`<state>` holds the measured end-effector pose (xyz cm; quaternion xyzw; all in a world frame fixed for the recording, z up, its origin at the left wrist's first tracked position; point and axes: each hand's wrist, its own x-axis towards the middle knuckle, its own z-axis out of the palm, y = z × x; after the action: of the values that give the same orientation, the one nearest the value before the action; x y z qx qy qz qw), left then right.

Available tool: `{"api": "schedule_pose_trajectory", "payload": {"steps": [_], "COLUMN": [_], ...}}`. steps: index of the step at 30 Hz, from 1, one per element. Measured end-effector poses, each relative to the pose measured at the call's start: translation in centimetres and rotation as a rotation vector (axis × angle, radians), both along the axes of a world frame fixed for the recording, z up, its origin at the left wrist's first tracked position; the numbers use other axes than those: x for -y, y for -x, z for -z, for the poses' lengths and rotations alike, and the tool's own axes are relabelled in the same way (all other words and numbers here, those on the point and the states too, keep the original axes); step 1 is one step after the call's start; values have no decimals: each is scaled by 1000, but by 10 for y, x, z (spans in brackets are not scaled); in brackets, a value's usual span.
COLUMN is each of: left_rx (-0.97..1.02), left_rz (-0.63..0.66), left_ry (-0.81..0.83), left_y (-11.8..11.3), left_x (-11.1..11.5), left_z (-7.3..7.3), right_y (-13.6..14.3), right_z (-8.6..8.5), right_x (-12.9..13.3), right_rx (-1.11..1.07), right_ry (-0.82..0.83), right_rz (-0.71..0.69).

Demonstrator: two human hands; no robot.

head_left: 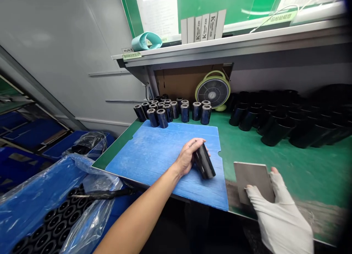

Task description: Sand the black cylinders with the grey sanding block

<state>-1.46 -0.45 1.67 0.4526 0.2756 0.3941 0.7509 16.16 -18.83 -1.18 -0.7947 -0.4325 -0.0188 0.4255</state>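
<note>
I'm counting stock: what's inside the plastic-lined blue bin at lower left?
Black cylinders stand in rows in the blue bin. Clear plastic and a long dark tool cover some; anything beneath the visible layer is hidden.

"K" and "220" on upright blocks [204,26]
Green labels [132,55] along the shelf [247,38] bear small, blurred Chinese characters.

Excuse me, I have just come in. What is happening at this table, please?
The person's bare left hand holds a glossy black cylinder over a blue sheet. The right hand, in a white covering, grips a flat grey block. More dark cylinders stand behind on the green tabletop, near a round fan.
</note>
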Motion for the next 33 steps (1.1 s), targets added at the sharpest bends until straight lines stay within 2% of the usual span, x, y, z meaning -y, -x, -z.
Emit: {"api": "schedule_pose_trajectory", "payload": {"steps": [2,5,11,15,19,21,24,26,28,30,31,33], "left_rx": [68,91,94,136,155,115,-3,-46,-9,48,62,47], "left_rz": [-64,-178,-256,-332,-301,-306,-403,-472,-445,-340,-306,-322], "left_ry": [71,107,90,67,41,23,-56,-91,-53,0,14,4], "left_y": [-18,-36,-38,-36,-33,-31,-29,-28,-28,-29,-29,-29], "left_x": [-4,-5,-5,-11,-12,-11,-9,-9,-11,-13,-13,-14], "left_z": [5,12,21,23,20,18,16,16,18,21,23,25], "right_y": [19,41,56,73,77,74,71,71,72,75,76,77], "right_z": [0,2,11,4,-4,-11,-25,-31,-28,-22,-20,-27], "right_x": [-3,-2,1,-13,-29,-45,-75,-80,-66,-47,-45,-62], "right_rx": [20,29,278,379,410,429,531,584,582,550,541,492], "right_ry": [-122,-193,-90,-83,-141,-148,-164,-146,-92,-55,-53,-83], "right_rz": [-62,-117,-281,-208,-262,-257,-183,-178,-253,-318,-303,-240]}}
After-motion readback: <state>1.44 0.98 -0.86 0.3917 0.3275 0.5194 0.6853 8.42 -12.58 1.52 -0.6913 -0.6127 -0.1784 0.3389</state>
